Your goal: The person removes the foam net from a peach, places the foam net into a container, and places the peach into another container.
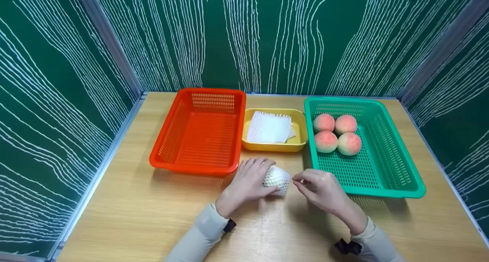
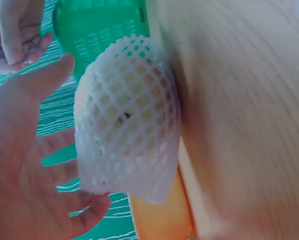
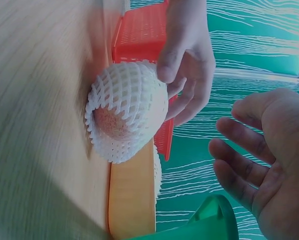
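Observation:
A peach in a white foam net sleeve [image 1: 276, 179] sits on the table between my hands. Peach skin [image 3: 111, 123] shows through the sleeve's opening in the right wrist view. On its left side is my left hand [image 1: 250, 180], thumb and fingers spread around it without closing, as the left wrist view also shows. My right hand [image 1: 321, 187] hovers just right of the sleeve, fingers loosely bent and holding nothing. In the right wrist view, a gap separates those right-hand fingers [image 3: 239, 172] from the netted peach.
A red basket [image 1: 212, 139] stands at the back left. Beside it, a yellow tray [image 1: 275, 147] holds a stack of white foam nets [image 1: 269, 127]. The green basket [image 1: 397, 151] on the right contains several bare peaches [image 1: 326, 141]. Green walls with white lines enclose the table.

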Available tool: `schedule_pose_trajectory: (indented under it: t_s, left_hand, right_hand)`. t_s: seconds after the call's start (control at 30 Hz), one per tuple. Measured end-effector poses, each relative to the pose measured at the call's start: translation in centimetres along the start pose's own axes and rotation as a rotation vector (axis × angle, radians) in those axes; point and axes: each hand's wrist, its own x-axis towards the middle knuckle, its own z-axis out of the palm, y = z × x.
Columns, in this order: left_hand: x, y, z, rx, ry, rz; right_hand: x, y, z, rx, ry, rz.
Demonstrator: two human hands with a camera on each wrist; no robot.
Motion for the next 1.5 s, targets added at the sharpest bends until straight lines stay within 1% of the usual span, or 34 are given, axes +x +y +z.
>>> schedule_pose_trajectory:
  t_s: [0.13,0.23,0.33,0.43,0.57,0.67,0.77,0.93,1.03,1.17,1.23,1.4,1.5]
  left_hand:
    - [-0.4,0.2,-1.0,0.006,0.037,-0.003]
    - [-0.7,0.4,-2.0,-0.006,0.087,0.001]
    - [-1.3,0.4,-3.0,-0.014,0.143,0.011]
    - [-1.8,0.3,-3.8,-0.02,0.182,0.014]
    - [-2.6,0.2,-4.5,-0.031,0.209,0.023]
    - [-3.1,0.1,-4.5,-0.042,0.217,0.041]
    - [-3.5,-0.1,-4.0,-0.055,0.215,0.049]
    - [-4.0,0.0,-2.7,-0.057,0.199,0.014]
    - [-4.0,0.2,-2.1,-0.05,0.178,0.015]
    - [-3.5,0.3,-1.5,-0.046,0.132,0.017]
    - [-3.1,0.2,-1.2,-0.045,0.1,0.007]
    - [-2.1,0.3,-0.4,-0.047,0.008,0.019]
    - [-1.5,0.2,0.0,-0.063,-0.03,0.024]
  right_hand:
    - [0.1,-0.1,-0.2,0.01,-0.002,0.015]
    - [0.1,-0.2,-0.3,0.01,-0.01,0.038]
    - [0.1,-0.2,-0.5,0.007,-0.013,0.041]
    - [0.1,-0.3,-0.5,0.001,-0.015,0.041]
    - [0.2,-0.4,-0.4,0.0,-0.032,0.048]
    - [0.2,-0.4,-0.3,0.001,-0.043,0.047]
    - [0.3,-0.3,-0.2,-0.011,-0.051,0.045]
    - [0.5,-0.2,0.2,-0.01,-0.064,0.028]
    - [0.6,-0.2,0.4,0.007,-0.076,0.026]
    - [0.6,-0.2,0.7,0.022,-0.098,0.041]
    - [0.6,-0.2,0.7,0.028,-0.103,0.047]
    - [0.4,-0.2,1.0,0.052,-0.108,0.05]
    - [0.4,-0.1,1.1,0.073,-0.112,0.046]
